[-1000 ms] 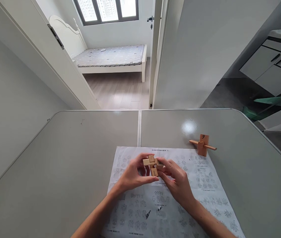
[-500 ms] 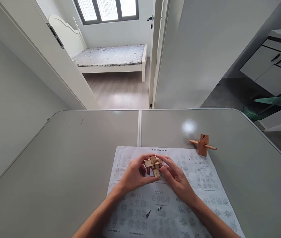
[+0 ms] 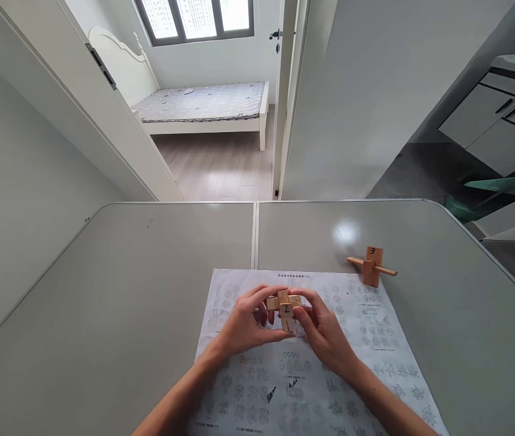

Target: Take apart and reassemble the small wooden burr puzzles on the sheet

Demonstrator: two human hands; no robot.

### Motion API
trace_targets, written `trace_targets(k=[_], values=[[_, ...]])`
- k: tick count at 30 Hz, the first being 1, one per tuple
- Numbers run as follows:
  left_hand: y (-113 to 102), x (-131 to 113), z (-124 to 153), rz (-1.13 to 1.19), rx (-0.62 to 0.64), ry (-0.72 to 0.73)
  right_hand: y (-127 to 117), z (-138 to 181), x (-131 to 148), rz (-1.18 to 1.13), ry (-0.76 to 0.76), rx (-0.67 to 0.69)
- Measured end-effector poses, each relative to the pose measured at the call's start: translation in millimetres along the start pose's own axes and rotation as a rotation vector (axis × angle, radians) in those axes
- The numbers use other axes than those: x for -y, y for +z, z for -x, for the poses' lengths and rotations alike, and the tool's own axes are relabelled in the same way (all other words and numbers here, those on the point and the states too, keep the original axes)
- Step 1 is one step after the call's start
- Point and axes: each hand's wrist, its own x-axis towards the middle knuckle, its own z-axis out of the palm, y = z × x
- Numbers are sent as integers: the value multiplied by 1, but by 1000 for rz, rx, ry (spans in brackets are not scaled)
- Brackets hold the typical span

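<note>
Between my two hands is a small wooden interlocking puzzle (image 3: 286,310), light in colour, with the marks 2 and 1 on its front pieces. My left hand (image 3: 249,320) grips it from the left, fingers over the top and thumb at the bottom. From the right, my right hand (image 3: 322,327) holds it with thumb and fingers at its side. Beneath lies a large printed sheet (image 3: 248,406) covered in small diagrams. At the sheet's upper right corner stands a second, darker wooden puzzle (image 3: 371,267), made of crossed pieces and marked 3.
The grey table (image 3: 103,339) has a white seam (image 3: 255,236) across its far part. Beyond its far edge, a doorway opens on a room with a bed (image 3: 203,103). A green stool or chair (image 3: 461,208) and white cabinets (image 3: 498,121) are at the right.
The puzzle in my hands has turned, so its 2 now faces me squarely and the 1 below shows. My hands have shifted only slightly; the other puzzle stays put.
</note>
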Motion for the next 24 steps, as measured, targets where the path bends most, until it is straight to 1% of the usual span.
trace_targets(k=[3,5,8,11,14,20,24], values=[[-2,-1,-1,31,44,-16,-3,-2,-5,168,-111,-75],[-3,-1,-2,28,52,-17,-6,-3,-7,263,-193,-104],[-3,-1,-1,5,50,-14,-10,-4,-8,350,-222,-81],[-2,-1,0,-30,38,12,-10,-4,-4,345,-195,-14],[0,1,1,-92,4,68,-9,-4,0,303,-147,43],[4,4,5,-301,-90,237,-11,-5,3,182,-2,107],[7,5,7,-370,-121,365,-16,-7,1,55,70,173]])
